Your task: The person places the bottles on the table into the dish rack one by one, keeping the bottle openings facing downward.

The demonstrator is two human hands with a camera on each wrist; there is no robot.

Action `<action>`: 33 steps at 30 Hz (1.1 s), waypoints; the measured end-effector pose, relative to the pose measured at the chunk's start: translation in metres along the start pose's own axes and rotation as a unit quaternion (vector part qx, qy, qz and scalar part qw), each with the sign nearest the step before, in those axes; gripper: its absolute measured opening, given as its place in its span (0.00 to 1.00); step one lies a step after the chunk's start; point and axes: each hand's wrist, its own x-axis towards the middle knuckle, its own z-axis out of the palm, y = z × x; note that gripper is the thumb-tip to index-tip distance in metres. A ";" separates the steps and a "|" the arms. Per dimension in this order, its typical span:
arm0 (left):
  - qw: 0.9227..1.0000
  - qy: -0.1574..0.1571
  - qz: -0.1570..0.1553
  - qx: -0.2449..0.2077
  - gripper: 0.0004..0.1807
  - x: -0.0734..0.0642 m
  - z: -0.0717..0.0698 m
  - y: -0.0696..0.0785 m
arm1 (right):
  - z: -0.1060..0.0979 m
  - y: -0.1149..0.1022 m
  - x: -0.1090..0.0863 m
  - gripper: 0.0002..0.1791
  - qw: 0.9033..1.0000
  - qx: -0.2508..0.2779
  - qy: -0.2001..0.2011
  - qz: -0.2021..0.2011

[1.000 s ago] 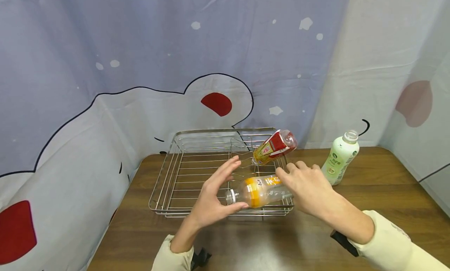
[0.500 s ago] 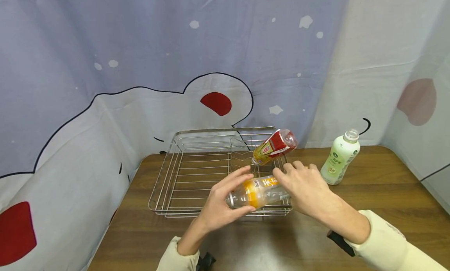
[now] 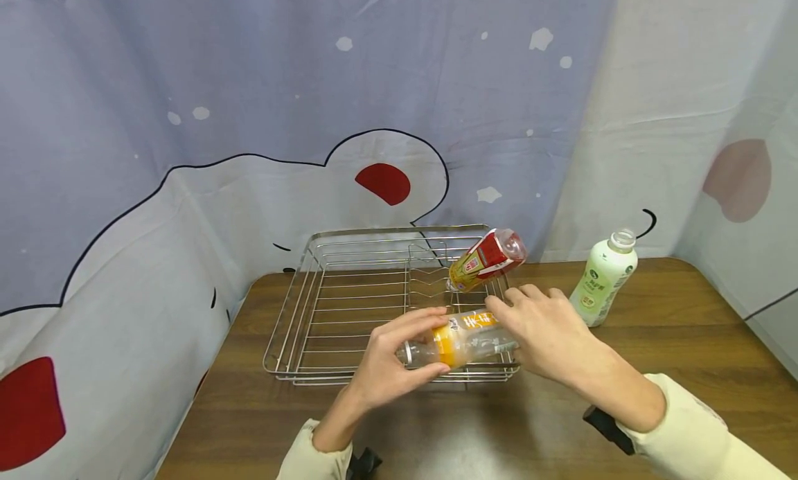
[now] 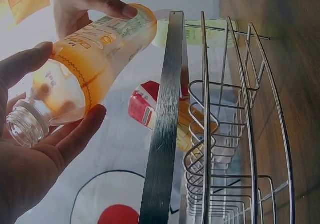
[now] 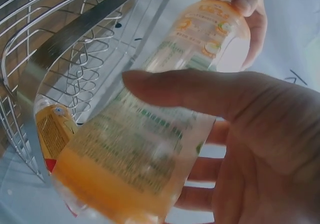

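A clear plastic bottle with an orange-and-white label [image 3: 457, 339] lies nearly level above the front right of a wire rack. My left hand [image 3: 389, 361] holds its neck end, thumb below and fingers over the top in the head view. Around the base end, my right hand [image 3: 551, 336] grips the bottle. From the left wrist, the open, capless mouth of the bottle [image 4: 97, 67] points toward the left palm. The right thumb lies across the label in the right wrist view, with fingers behind the bottle.
The steel wire rack [image 3: 386, 233] stands on a wooden table [image 3: 218, 424]. A red-and-yellow bottle [image 3: 486, 260] leans neck-down in its back right part. A light green bottle [image 3: 603, 279] stands upright to the right. A patterned curtain [image 3: 249, 85] hangs behind.
My left hand has moved right and closed around the bottle's neck end. The right hand keeps its grip, nearly in place. Rack and other bottles have not moved.
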 end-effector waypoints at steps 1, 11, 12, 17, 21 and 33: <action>1.000 0.001 0.000 -0.002 0.31 0.000 -0.001 0.000 | 0.000 0.002 -0.001 0.31 1.000 0.009 0.001 0.000; 0.998 0.019 -0.032 -0.041 0.30 -0.005 -0.012 0.001 | -0.012 0.034 -0.021 0.50 0.987 0.153 -0.001 0.038; 0.998 0.022 -0.037 -0.046 0.30 -0.006 -0.013 0.001 | -0.012 0.038 -0.025 0.50 0.984 0.174 0.001 0.046; 0.995 0.031 -0.052 -0.073 0.30 -0.010 -0.018 0.001 | -0.005 0.060 -0.046 0.51 0.958 0.279 0.036 0.059; 0.993 0.033 -0.062 -0.098 0.31 -0.012 -0.019 0.000 | 0.009 0.072 -0.064 0.51 0.906 0.416 0.064 0.051; 0.978 0.034 -0.068 -0.193 0.32 -0.010 -0.015 0.002 | 0.067 0.057 -0.078 0.51 0.581 0.800 0.119 -0.093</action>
